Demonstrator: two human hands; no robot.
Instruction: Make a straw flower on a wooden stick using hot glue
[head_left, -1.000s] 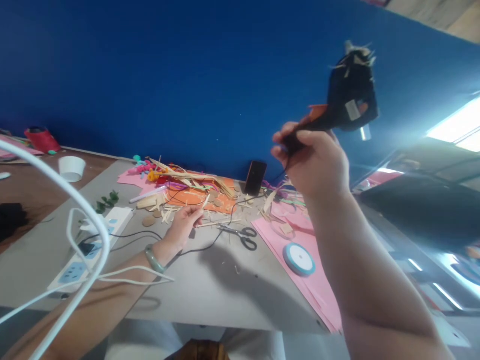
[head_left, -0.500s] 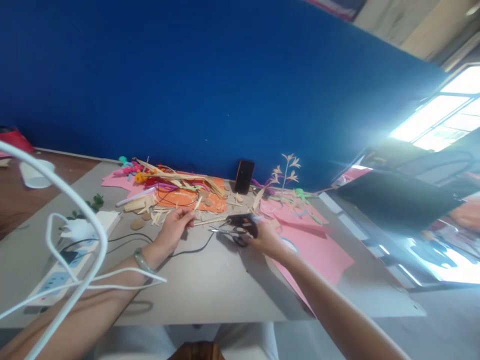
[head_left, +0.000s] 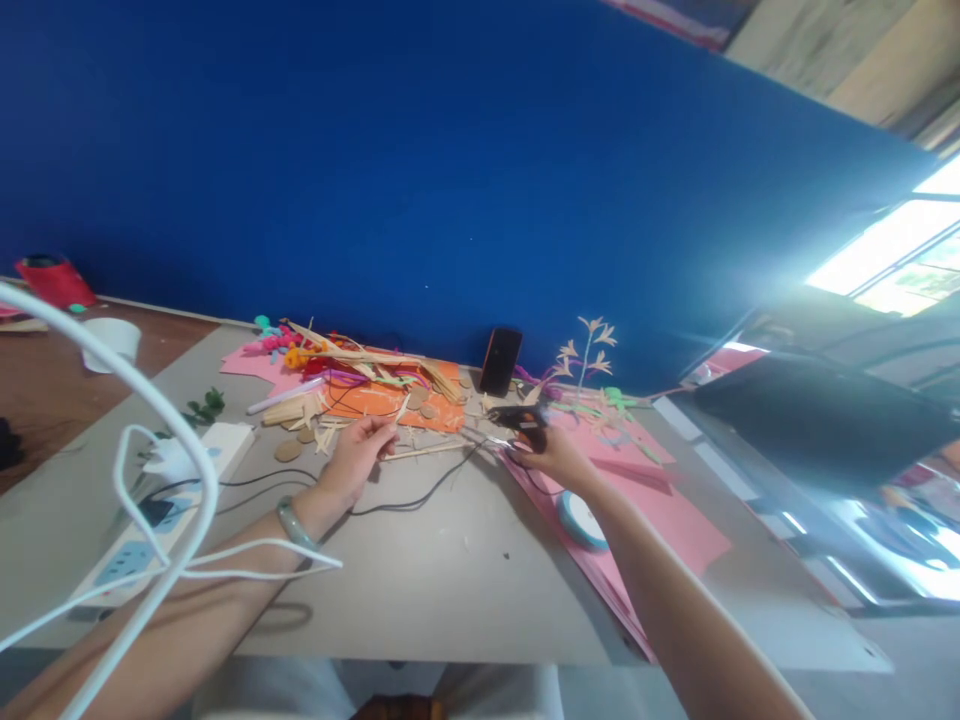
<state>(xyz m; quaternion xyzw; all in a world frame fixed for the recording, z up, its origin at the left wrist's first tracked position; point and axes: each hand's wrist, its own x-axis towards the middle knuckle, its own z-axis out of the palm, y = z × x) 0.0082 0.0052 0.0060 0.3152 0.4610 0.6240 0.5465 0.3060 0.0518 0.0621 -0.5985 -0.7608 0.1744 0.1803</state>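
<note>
My left hand (head_left: pixel 360 455) has its fingers pinched on a thin pale stick (head_left: pixel 427 452), which reaches right over the grey table. A small pale leaf-like piece (head_left: pixel 403 408) shows just above the fingertips. My right hand (head_left: pixel 555 455) is closed round a black glue gun (head_left: pixel 519 420), its nozzle pointing left, apart from the stick. Below the gun lie scissors (head_left: pixel 501 443), partly hidden by the right hand. A black cord (head_left: pixel 409 505) runs across the table beneath the left hand toward the gun.
A phone (head_left: pixel 500 362) leans on the blue wall. Craft scraps lie on orange foam (head_left: pixel 360 398). At right are pink sheets (head_left: pixel 690 530), a tape roll (head_left: pixel 581 520) and a stem of pale flowers (head_left: pixel 589 350). A white cable (head_left: pixel 202 470) loops over the power strip (head_left: pixel 124 560) at left.
My right hand has drawn the glue gun up and to the right, off the stick's end. The left hand keeps its pinch. The view has shifted slightly, and the tape roll shows more.
</note>
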